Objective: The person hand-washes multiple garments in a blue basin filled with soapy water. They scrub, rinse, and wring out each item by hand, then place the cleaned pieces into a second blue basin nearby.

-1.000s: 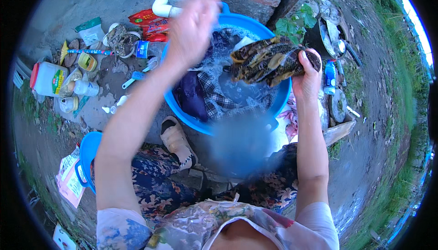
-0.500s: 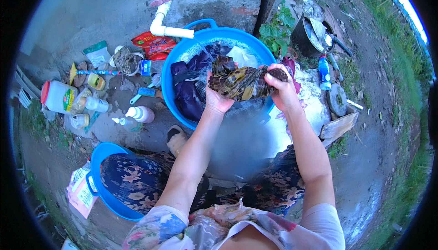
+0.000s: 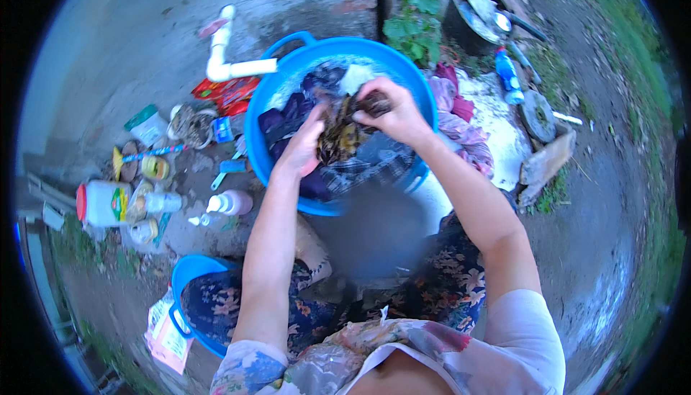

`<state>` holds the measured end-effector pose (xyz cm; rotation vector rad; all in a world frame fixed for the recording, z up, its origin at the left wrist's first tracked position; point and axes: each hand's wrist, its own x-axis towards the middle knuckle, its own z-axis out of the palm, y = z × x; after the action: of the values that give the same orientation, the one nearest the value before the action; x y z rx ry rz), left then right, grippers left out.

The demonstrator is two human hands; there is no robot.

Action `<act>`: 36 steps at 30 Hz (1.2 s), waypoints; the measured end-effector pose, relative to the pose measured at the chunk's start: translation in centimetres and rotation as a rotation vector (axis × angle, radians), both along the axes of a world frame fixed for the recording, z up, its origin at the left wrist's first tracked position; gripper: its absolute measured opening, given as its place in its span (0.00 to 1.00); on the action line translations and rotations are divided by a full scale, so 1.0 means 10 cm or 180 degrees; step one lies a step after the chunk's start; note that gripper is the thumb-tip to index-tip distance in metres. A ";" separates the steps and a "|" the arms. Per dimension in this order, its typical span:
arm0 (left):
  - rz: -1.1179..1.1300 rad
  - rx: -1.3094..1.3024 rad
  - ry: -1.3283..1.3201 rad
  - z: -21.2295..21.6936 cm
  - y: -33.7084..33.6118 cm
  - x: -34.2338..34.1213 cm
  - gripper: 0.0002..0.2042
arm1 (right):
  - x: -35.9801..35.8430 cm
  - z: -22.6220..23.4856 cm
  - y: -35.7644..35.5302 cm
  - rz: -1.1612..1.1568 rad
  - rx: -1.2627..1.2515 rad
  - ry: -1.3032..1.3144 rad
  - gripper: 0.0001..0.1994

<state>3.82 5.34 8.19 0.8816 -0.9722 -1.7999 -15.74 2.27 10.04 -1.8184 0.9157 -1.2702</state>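
Your right hand (image 3: 394, 112) is clenched around a wet brown patterned cloth (image 3: 338, 133), and your left hand (image 3: 301, 149) presses against its nine o'clock side, fingers closed on the fabric. The cloth sits over dark laundry inside a blue plastic basin (image 3: 268, 92). At nine o'clock of the basin stand bottles (image 3: 229, 202) and a white jug (image 3: 104, 203); a white pipe (image 3: 229, 64) lies at eleven

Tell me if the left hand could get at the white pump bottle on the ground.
Probably yes: the left hand is busy on the brown cloth in the basin, but the white pump bottle lies beside that forearm with nothing between them.
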 end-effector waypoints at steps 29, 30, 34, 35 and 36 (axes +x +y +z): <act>0.2347 -0.2222 -0.0953 0.44 -0.11 -0.62 0.10 | 0.20 0.12 0.15 0.0256 0.3042 -0.3578 0.14; 0.2137 -0.2550 -0.1461 0.47 -0.08 -0.63 0.09 | 0.16 0.10 0.14 0.0507 0.3164 -0.3694 0.15; 0.1530 -0.3703 -0.2539 0.59 -0.08 -0.55 0.12 | 0.13 0.11 0.08 0.0665 0.3660 -0.3465 0.20; 0.1368 -0.3879 -0.2698 0.64 -0.06 -0.55 0.13 | 0.14 0.06 0.03 0.0722 0.3730 -0.3385 0.20; 0.1245 -0.4048 -0.2719 0.68 -0.06 -0.56 0.13 | 0.14 0.05 0.01 0.0775 0.3776 -0.3269 0.19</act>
<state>-1.81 4.71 14.95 0.8374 -1.9356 -0.1753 -14.37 2.37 10.58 -0.2389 0.5642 -0.9326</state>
